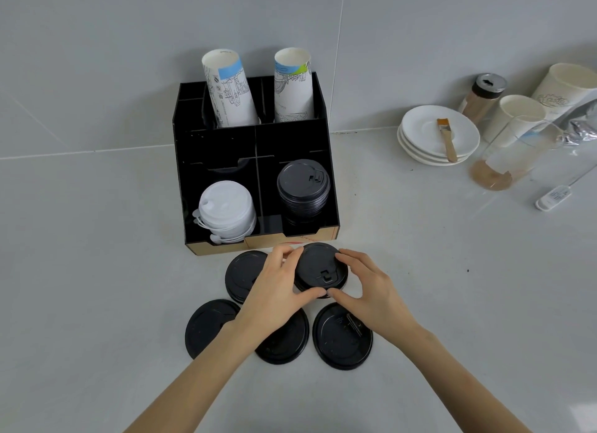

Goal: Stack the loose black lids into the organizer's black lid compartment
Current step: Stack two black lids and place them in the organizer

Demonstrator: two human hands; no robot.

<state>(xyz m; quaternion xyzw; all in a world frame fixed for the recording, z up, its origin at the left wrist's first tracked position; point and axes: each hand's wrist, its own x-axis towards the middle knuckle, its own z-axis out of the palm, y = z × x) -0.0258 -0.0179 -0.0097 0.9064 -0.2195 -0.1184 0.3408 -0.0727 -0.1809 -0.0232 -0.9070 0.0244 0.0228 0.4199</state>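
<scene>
Here the left hand [277,282] and right hand [365,287] both clasp one black lid [318,267] by its rim, just in front of the organizer [329,180]. Four loose lids [342,339] lie on the counter [97,271] around the hands, and the front right compartment holds a black lid stack [303,187].

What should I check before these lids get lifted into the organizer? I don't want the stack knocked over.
1. Both hands on the gathered lids: left hand and right hand pinch the rim from either side: ok.
2. Gathered lids seated flush: cannot tell.
3. Black lid stack in the organizer stands straight: ok.
4. Path to the front right compartment free: ok.
5. All loose lids collected: not ok, four loose lids lie on the counter.
</scene>
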